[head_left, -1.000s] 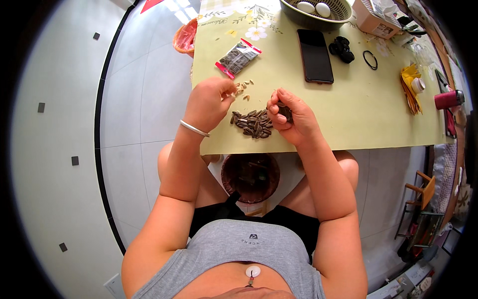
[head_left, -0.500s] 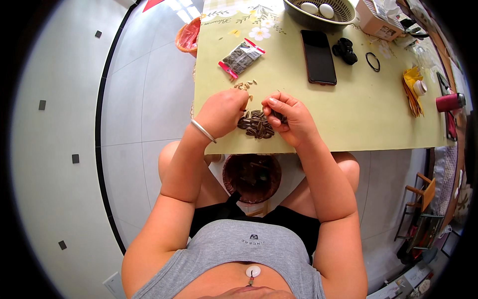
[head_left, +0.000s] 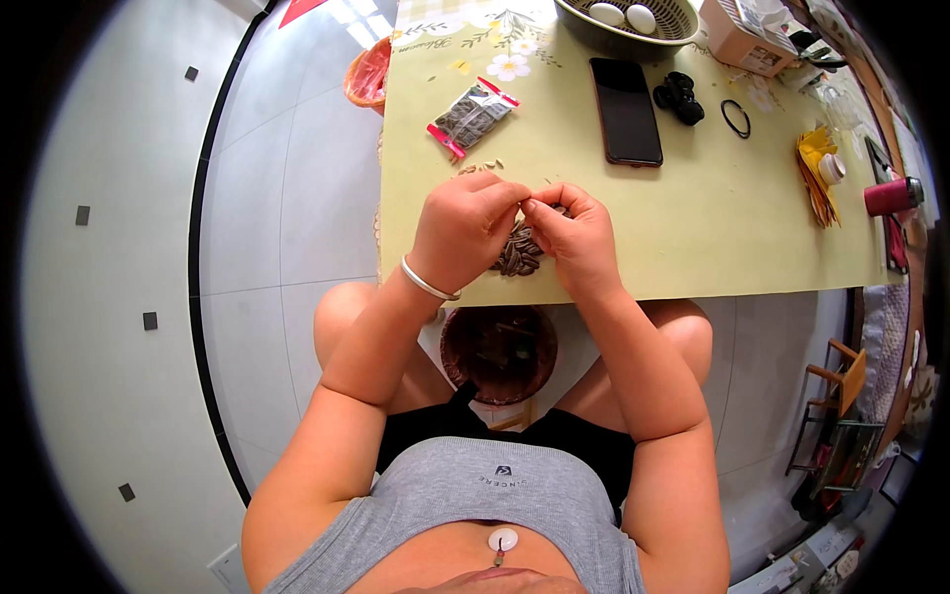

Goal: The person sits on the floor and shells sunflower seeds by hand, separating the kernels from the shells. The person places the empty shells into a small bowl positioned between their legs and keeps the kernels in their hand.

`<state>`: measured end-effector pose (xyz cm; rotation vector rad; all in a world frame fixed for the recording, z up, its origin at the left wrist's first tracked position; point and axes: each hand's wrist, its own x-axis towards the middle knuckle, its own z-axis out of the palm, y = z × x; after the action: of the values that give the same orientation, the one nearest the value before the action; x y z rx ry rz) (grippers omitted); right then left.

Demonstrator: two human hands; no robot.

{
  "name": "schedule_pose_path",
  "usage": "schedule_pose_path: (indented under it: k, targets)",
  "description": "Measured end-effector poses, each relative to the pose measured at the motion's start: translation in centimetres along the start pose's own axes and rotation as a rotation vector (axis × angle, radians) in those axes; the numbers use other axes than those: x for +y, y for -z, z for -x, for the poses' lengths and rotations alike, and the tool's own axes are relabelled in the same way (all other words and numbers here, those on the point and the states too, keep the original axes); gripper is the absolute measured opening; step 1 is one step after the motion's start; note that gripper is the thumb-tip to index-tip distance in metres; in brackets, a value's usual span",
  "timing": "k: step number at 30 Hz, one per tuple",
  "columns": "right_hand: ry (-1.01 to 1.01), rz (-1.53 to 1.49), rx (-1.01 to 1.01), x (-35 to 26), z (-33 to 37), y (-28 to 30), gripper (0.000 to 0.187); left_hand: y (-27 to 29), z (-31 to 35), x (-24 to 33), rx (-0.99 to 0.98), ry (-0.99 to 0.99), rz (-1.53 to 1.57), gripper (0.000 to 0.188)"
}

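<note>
My left hand (head_left: 465, 223), with a silver bangle at its wrist, meets my right hand (head_left: 579, 243) fingertip to fingertip over the table. Both hands are closed in a pinch; whatever sits between the fingertips is too small to make out. Dark sunflower seeds (head_left: 562, 210) show within the curled fingers of my right hand. Below the joined fingers lies a pile of striped sunflower seeds (head_left: 518, 257), partly covered by the hands. Pale shelled kernels (head_left: 483, 166) lie just beyond my left hand. Farther off is a clear packet with pink ends (head_left: 473, 117), filled with dark pieces.
A black phone (head_left: 626, 114), a small black object (head_left: 679, 97) and a black loop (head_left: 735, 119) lie on the table (head_left: 712, 228). Behind them stands a basket (head_left: 633, 45) with two white eggs. Between my knees, under the table's edge, is a dark red bin (head_left: 500, 371).
My left hand has moved right from beside the kernels and seed pile to meet my right hand's fingertips. My right hand has turned slightly inward.
</note>
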<state>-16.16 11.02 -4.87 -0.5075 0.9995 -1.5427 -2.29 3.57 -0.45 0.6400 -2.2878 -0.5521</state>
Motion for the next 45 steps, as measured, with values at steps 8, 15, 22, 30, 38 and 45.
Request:
schedule_pose_path:
  k: [8,15,22,30,38,45]
  targets:
    - [0.107,0.165,0.057,0.4,0.2,-0.3,0.005,-0.8,0.9,0.7,0.053,0.023,-0.048,0.018]
    - [0.079,0.151,0.002,0.1,-0.1,0.0,0.004,-0.6,1.2,0.5,0.066,0.253,0.266,0.013]
    - [-0.007,0.006,-0.078,-0.1,-0.3,0.0,0.006,0.3,0.6,-0.8,-0.100,0.727,0.842,0.012]
    - [0.001,0.074,-0.053,0.2,-0.1,-0.1,0.007,0.1,0.6,-2.7,-0.145,0.889,1.145,0.010]
    - [-0.052,0.000,-0.042,-0.2,-0.1,0.0,0.005,0.2,0.6,-2.7,-0.123,0.907,1.204,0.008]
    - [-0.097,-0.064,-0.040,-0.8,-0.1,-0.5,0.012,0.5,0.4,-1.5,-0.115,0.719,0.825,0.013]
